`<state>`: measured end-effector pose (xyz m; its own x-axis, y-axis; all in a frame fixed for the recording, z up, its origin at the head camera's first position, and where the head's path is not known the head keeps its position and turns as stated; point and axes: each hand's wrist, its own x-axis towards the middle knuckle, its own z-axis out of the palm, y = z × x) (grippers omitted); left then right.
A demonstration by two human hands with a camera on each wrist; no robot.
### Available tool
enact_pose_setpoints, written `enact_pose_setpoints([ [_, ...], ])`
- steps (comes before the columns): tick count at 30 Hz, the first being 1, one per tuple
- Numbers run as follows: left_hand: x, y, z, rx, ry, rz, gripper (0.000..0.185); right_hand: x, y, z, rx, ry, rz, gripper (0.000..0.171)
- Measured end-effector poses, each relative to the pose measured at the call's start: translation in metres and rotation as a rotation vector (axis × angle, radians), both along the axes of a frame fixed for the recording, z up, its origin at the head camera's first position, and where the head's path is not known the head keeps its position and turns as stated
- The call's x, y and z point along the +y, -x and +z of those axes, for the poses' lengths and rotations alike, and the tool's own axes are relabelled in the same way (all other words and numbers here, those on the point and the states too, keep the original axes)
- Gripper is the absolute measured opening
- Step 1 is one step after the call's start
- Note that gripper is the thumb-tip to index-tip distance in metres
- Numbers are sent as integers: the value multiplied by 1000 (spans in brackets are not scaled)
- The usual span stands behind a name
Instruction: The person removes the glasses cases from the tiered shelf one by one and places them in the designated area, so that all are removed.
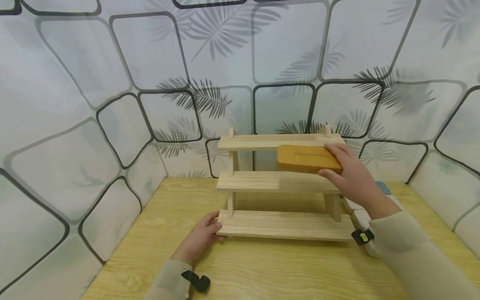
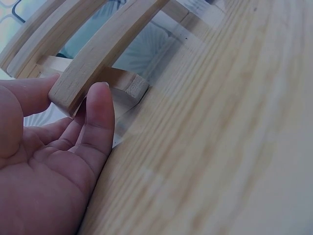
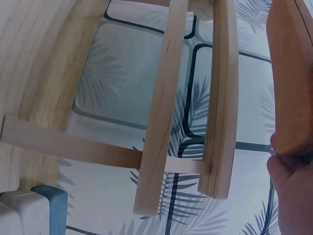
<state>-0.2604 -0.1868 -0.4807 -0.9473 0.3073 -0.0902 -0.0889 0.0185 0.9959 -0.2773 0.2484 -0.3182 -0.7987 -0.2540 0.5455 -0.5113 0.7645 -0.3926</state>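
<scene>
Nearest the head camera, the left hand (image 1: 202, 235) rests on the light wooden table (image 1: 262, 271) with its fingers (image 2: 98, 117) loosely curled about the left end of the lowest slat of the pale three-tier wooden rack (image 1: 279, 225); the left wrist view shows thumb and fingertip pinching that slat's end between them. Farther out and higher, the right hand (image 1: 350, 175) grips the flat orange-brown rectangular block (image 1: 307, 158) by its right end, fingers over the top face and thumb beneath. The block's long axis runs left to right, parallel to the slats, so it reaches leftward from the fingers. It hangs in front of the top slat and just above the middle one; whether it touches either I cannot tell. The right hand is the only one near the block; the left is well apart, down at the rack's foot. Behind the right forearm, white and grey-blue blocks (image 1: 375, 200) lie on the table.
</scene>
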Motion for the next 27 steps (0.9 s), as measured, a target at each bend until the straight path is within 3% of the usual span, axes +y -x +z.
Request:
enact_pose_setpoints([
  [6,0,-1,0,-1,11,5,56,9,-14,-3,1,15,-5,76],
  [18,-1,0,-2,6,-1,-4,57,35,-30,-14,94,0,18,75],
  [27,-2,1,-2,3,5,0,57,59,-47,-25,101,-3,-20,74],
])
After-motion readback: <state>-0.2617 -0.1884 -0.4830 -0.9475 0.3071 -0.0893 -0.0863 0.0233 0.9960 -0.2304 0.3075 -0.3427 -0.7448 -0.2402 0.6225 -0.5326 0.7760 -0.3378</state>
